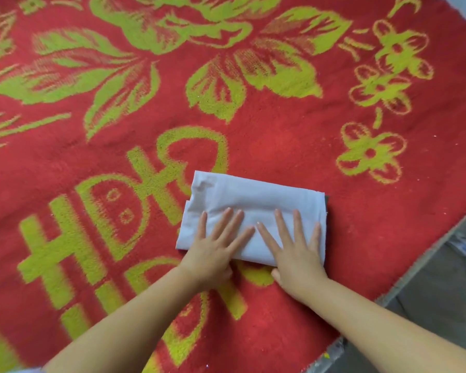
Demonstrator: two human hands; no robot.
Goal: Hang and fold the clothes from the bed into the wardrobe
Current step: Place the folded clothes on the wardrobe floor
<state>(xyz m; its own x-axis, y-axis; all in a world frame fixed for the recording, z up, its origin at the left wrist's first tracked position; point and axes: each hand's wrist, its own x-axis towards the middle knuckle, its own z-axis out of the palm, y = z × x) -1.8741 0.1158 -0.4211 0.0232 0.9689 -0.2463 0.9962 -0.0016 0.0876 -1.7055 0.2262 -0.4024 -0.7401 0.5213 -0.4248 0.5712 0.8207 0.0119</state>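
Head view shows both hands flat on a folded white cloth (253, 211) near the right edge of the bed (280, 146). Left hand (213, 249) and right hand (293, 251) lie side by side, fingers straight and spread, pressing, gripping nothing. The cloth reaches away from both palms; its long axis runs left to right, so each hand is near one end for lifting. Farther on, the red blanket carries a big yellow-green character and flowers; no brand is readable.

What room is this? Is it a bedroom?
Probably a bedroom. Both hands, left and right, press a folded white cloth flat on a red flowered blanket, which looks like a bed cover.
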